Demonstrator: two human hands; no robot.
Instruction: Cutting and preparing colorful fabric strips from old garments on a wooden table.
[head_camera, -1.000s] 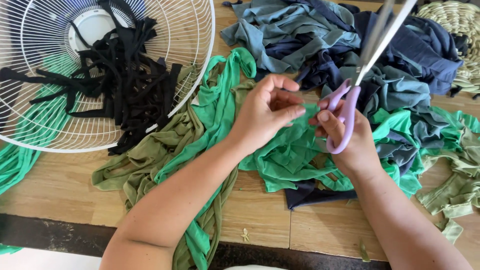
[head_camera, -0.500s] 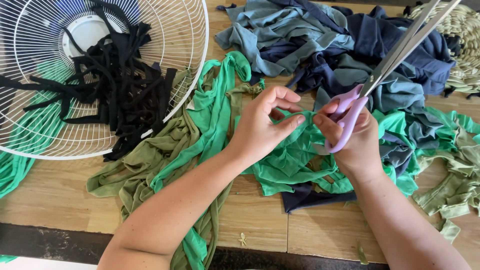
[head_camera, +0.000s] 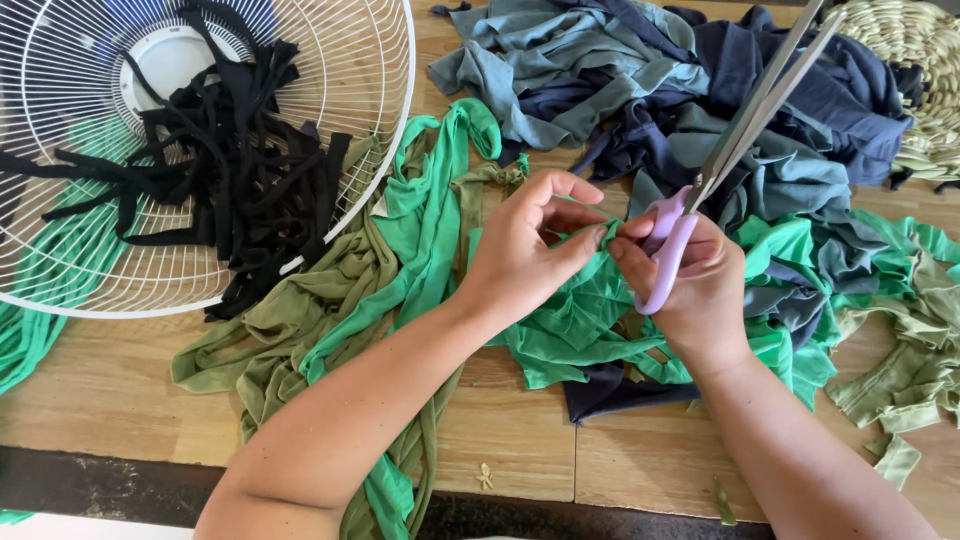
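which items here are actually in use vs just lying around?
In use: left hand and right hand pinching bright green fabric; lilac-handled scissors in the right hand.
Lying about: black strips, white fan guard, blue-grey cloth pile, olive strips, woven mat.

- just one view, head-worn cam looking steeply down at the wooden table (head_camera: 110, 390)
- sits close above that table, near edge at bottom of frame, far side up top

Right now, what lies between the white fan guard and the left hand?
In the head view, bright green fabric strips and olive strips lie between the fan guard and the left hand.
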